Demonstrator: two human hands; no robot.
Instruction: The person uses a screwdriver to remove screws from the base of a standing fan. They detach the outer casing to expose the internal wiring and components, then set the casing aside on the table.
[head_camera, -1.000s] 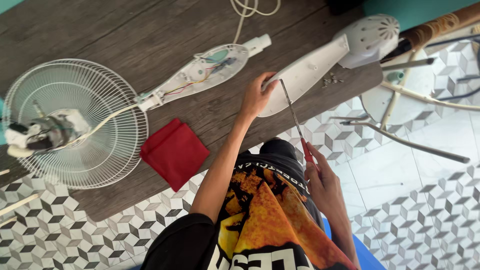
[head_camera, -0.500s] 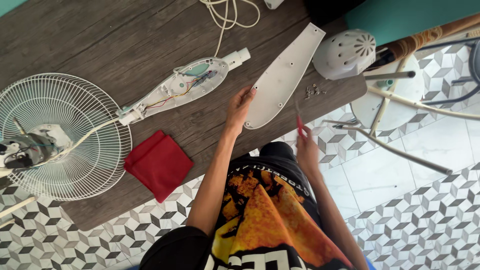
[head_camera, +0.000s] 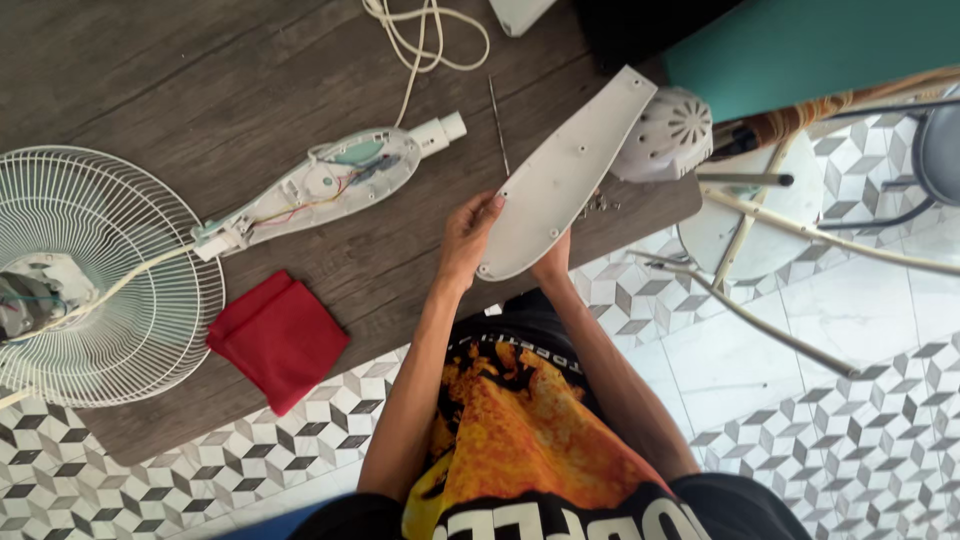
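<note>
My left hand (head_camera: 468, 236) grips the rounded lower end of a long white plastic cover panel (head_camera: 570, 170) and holds it tilted over the dark wooden table (head_camera: 200, 80). Only the wrist of my right hand (head_camera: 553, 264) shows; it reaches under the same end of the panel, with the fingers hidden behind it. A thin metal rod (head_camera: 498, 125) lies on the table just left of the panel. The open white fan housing (head_camera: 320, 185), with coloured wires inside, lies to the left of my hands.
A white wire fan grille (head_camera: 110, 280) with its motor sits at the table's left end, with a red cloth (head_camera: 280, 340) beside it. A white cord (head_camera: 425, 35), a round vented white cap (head_camera: 668, 135) and small screws (head_camera: 598, 203) are nearby. A white stool with metal legs (head_camera: 760, 220) stands on the patterned tile floor to the right.
The red-handled screwdriver has left my right hand, which now reaches under the white panel. The panel's end has been lifted off the table. The view has shifted.
</note>
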